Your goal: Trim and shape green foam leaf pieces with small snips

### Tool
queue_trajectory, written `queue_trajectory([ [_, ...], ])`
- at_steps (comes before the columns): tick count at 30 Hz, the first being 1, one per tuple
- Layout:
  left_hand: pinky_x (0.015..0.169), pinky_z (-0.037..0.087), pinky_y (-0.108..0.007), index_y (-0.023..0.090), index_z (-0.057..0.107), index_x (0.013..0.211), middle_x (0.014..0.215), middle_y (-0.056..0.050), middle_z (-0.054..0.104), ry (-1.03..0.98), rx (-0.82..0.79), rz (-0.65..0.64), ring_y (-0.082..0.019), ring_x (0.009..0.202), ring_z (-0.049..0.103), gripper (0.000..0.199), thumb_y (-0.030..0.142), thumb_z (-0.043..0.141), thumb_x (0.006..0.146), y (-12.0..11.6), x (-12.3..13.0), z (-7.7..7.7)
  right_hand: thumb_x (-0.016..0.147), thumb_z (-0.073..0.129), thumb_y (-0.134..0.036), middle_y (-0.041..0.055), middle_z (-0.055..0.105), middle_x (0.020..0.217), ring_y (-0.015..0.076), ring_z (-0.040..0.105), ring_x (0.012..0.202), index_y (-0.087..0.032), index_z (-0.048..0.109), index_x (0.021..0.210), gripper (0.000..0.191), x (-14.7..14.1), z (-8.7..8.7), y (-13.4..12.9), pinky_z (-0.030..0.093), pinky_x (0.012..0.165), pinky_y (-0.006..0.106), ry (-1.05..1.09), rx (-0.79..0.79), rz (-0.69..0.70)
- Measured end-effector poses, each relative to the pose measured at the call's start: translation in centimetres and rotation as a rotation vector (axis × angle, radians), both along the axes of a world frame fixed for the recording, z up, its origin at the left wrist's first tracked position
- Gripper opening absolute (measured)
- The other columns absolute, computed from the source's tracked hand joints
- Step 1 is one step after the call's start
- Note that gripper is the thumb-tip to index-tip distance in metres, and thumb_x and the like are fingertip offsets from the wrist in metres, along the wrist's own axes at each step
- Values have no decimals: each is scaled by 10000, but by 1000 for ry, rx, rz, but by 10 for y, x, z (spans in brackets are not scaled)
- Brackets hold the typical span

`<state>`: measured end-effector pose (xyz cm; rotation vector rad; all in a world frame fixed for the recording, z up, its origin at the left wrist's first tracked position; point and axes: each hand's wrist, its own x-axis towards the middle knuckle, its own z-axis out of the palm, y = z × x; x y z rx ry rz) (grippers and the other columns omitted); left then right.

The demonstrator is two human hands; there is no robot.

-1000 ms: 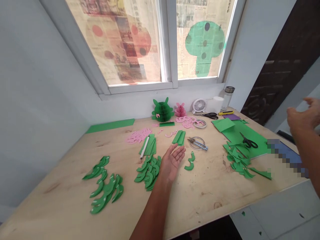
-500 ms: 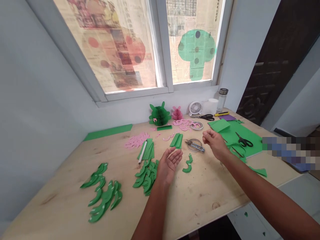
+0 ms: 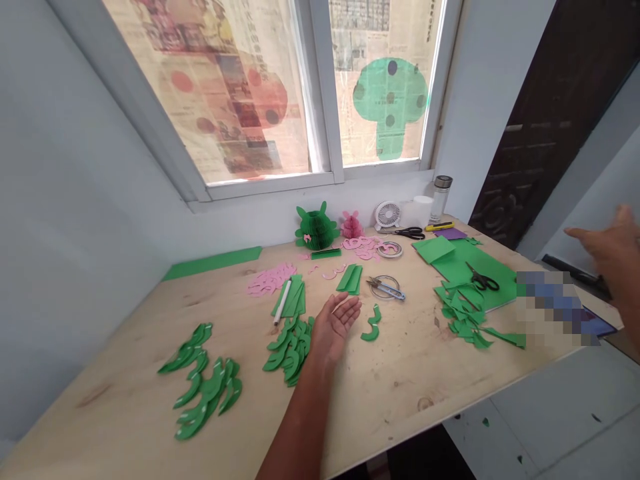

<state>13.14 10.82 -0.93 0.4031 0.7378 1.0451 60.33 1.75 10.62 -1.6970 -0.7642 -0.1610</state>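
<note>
My left hand (image 3: 336, 328) is palm up above the middle of the table, fingers apart, holding nothing. Just right of it lies a wavy green paper piece (image 3: 371, 324); on its left is a pile of similar green cutouts (image 3: 289, 350). Farther left lie more green cutouts (image 3: 213, 393). At the far right edge of the view my right hand (image 3: 607, 247) reaches out beyond the table, blurred, fingers spread, with nothing seen in it. Small snippers (image 3: 386, 288) rest on a wire ring behind my left hand, near folded green strips (image 3: 350, 279).
Green scraps (image 3: 463, 313), black scissors (image 3: 483, 278) and green sheets (image 3: 480, 267) are at the right. Along the back stand a green paper figure (image 3: 317, 227), a pink one (image 3: 352, 225), a fan (image 3: 388, 215) and a glass bottle (image 3: 441, 199). A white marker (image 3: 283, 301) lies on green strips.
My right hand has moved from above the table, near the snippers, out to the far right, and its fingers have spread. My left hand has stayed nearly in place.
</note>
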Motion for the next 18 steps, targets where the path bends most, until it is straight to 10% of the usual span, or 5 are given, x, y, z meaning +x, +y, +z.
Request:
queue_trajectory([
  [1, 882, 480, -337, 132, 608, 927, 887, -132, 699, 2, 0, -1, -204, 871, 669, 242, 327, 530, 807, 0, 0, 0, 471, 822, -313, 157, 530, 1079, 390, 360, 1178, -279, 482, 747, 439, 4, 0, -2, 325, 839, 503, 7, -15, -294],
  [3, 881, 481, -334, 131, 607, 931, 892, -134, 699, 5, -2, -4, -203, 870, 670, 243, 325, 528, 809, 0, 0, 1, 528, 787, -317, 209, 482, 1215, 408, 349, 1218, -239, 535, 784, 367, -4, -6, 0, 281, 895, 532, 1, -92, -392],
  [5, 884, 480, -333, 128, 610, 932, 888, -133, 700, 8, -5, -10, -201, 865, 670, 243, 321, 533, 807, 0, 0, 1, 696, 636, -368, 187, 604, 1018, 348, 510, 1071, -209, 584, 742, 174, -30, -20, 12, 349, 842, 501, 77, -44, -178],
  [13, 873, 481, -336, 132, 618, 919, 863, -120, 703, 3, -22, -24, -202, 843, 672, 232, 313, 562, 784, -1, 2, 1, 737, 516, -613, 111, 686, 747, 250, 641, 823, -186, 573, 550, 470, -196, -70, 72, 489, 676, 359, 624, 26, 671],
  [18, 849, 476, -341, 124, 615, 937, 834, -118, 706, 9, 8, 4, -205, 814, 674, 246, 283, 604, 751, -3, 4, 1, 638, 721, -429, 50, 670, 717, 166, 618, 698, -178, 621, 688, 275, -280, -78, 82, 465, 634, 280, 872, -56, 896],
])
